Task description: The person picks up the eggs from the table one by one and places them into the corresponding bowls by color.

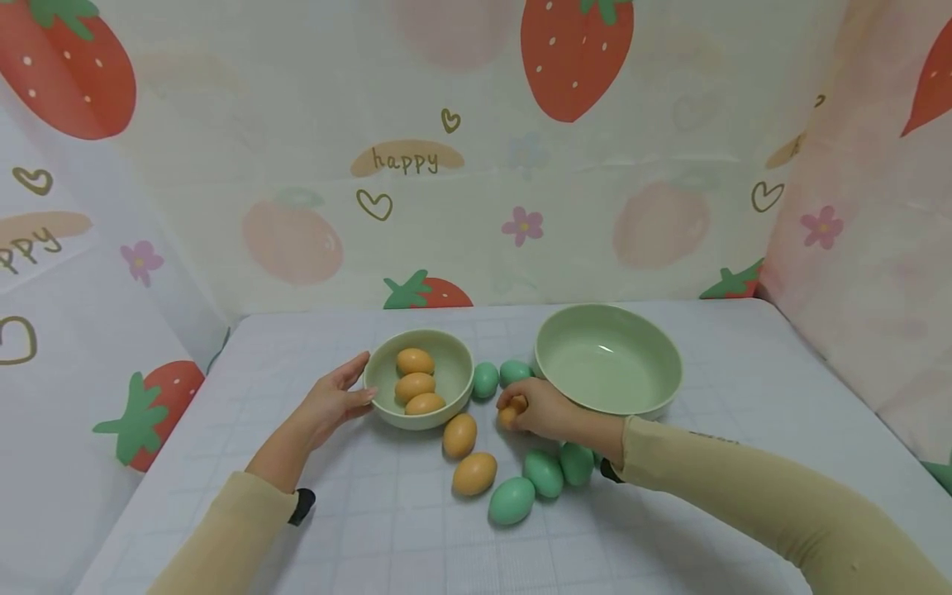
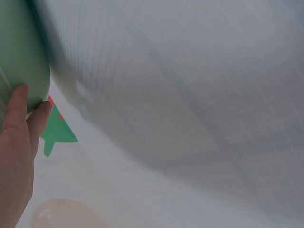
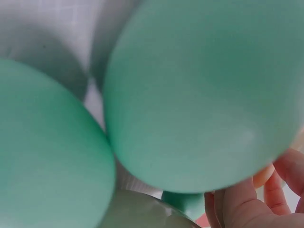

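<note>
My right hand (image 1: 546,406) pinches an orange egg (image 1: 510,413) at the middle of the table; the egg is partly hidden by the fingers. At the left, my left hand (image 1: 332,402) touches the outer side of the small green bowl (image 1: 387,411) with fairly straight fingers, its thumb by the rim. That bowl holds three orange eggs (image 1: 414,387). Outside it lie two more orange eggs (image 1: 474,474), near the bowl's right front. In the right wrist view a green egg (image 3: 204,95) looms large in front of the right hand (image 3: 259,209).
A larger green bowl (image 1: 606,364), with nothing inside, stands behind the right forearm. Several green eggs (image 1: 511,501) lie in front of the right hand, and two green eggs (image 1: 486,380) sit between the bowls. Printed cloth (image 1: 461,231) hangs behind the table.
</note>
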The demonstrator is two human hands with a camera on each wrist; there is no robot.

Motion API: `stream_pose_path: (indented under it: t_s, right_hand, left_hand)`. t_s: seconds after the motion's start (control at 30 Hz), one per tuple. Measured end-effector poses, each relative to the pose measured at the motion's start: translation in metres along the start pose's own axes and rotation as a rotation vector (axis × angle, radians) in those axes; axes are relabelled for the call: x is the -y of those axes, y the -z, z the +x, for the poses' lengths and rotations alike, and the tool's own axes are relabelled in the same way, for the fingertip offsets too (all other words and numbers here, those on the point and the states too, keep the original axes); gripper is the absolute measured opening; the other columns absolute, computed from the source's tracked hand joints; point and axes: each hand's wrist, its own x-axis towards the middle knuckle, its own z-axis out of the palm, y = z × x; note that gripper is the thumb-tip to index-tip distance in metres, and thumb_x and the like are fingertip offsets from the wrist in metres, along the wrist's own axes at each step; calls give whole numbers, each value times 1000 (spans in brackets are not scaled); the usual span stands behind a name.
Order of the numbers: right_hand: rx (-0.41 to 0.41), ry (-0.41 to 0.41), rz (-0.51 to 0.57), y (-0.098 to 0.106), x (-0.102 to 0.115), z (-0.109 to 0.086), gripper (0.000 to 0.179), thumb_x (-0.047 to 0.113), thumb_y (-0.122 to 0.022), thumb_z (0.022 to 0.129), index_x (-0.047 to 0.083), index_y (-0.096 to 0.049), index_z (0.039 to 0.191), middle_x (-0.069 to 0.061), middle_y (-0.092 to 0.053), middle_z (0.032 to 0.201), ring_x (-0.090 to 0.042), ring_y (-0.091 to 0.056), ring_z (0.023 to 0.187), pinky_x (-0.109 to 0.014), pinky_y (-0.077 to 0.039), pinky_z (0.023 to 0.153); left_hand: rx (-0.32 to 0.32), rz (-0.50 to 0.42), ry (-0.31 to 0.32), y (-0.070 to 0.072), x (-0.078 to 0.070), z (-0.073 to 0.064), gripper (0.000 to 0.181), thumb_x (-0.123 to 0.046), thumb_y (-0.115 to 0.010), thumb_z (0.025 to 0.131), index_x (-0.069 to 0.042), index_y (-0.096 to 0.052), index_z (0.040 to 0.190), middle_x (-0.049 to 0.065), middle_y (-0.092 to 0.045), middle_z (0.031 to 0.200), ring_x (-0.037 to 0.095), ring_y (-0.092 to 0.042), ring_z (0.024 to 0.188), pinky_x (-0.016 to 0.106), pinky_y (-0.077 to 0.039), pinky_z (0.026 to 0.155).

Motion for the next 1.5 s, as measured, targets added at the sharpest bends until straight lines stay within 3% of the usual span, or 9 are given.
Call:
stream_pose_path:
  t_s: [0.17, 0.27, 0.47, 0.77, 0.87, 1.13, 1.5]
  right_hand:
    - [-26, 28, 16, 2, 3, -1, 24, -3, -76, 80, 6, -73, 102, -8, -64, 113, -20, -52, 97, -34, -48, 86]
    - [-34, 18, 45, 5, 5, -3, 25, -3, -76, 79, 7, -73, 102, -9, -63, 113, -21, -52, 95, -32, -48, 82]
    - [-17, -43, 168, 12, 9, -5, 27, -5, -72, 81, 7, -71, 105, -11, -60, 112, -16, -55, 73, -24, -49, 61]
    - [-37, -41, 314, 25, 17, -5, 26, -4, -72, 82, 4, -69, 107, -11, -65, 102, -15, -61, 68, -26, -54, 65]
    - [-41, -14, 347, 28, 22, -5, 27, -5, -71, 82, 4, -68, 108, -11, -66, 98, -16, -62, 69, -26, -54, 66]
    - [-17, 105, 417, 28, 29, 2, 27, -8, -72, 79, 2, -69, 103, -11, -60, 118, -16, -60, 72, -29, -55, 67]
    - [30, 155, 452, 29, 45, 23, 30, -10, -70, 78, -1, -68, 106, -8, -59, 118, -15, -57, 65, -25, -51, 63]
  left_hand:
    - [-4, -4, -1, 0, 0, 1, 72, 2, -51, 98, -9, -9, 156, 9, 0, 162, 31, -19, 145, 40, -38, 107]
    - [-5, -5, 1, 0, 1, 1, 73, 2, -52, 98, -10, -10, 157, 9, 0, 162, 30, -19, 145, 39, -39, 106]
    - [-3, -11, 4, 1, 1, 2, 73, 2, -52, 98, -9, -9, 157, 9, 1, 162, 30, -20, 144, 35, -43, 103]
    - [2, -9, 1, 0, 1, 2, 73, 2, -51, 98, -9, -9, 157, 9, 1, 162, 30, -19, 145, 36, -42, 104]
    - [-2, -7, -1, 0, 1, 1, 73, 2, -51, 98, -9, -9, 156, 9, 1, 162, 30, -18, 145, 37, -41, 105]
    - [-1, 7, 4, 0, 2, -2, 74, 0, -53, 98, -9, -9, 156, 11, 1, 162, 31, -23, 143, 39, -40, 106]
    - [-10, 15, -4, 0, 2, 1, 73, 0, -53, 98, -9, -10, 156, 12, 0, 162, 33, -24, 143, 41, -40, 106]
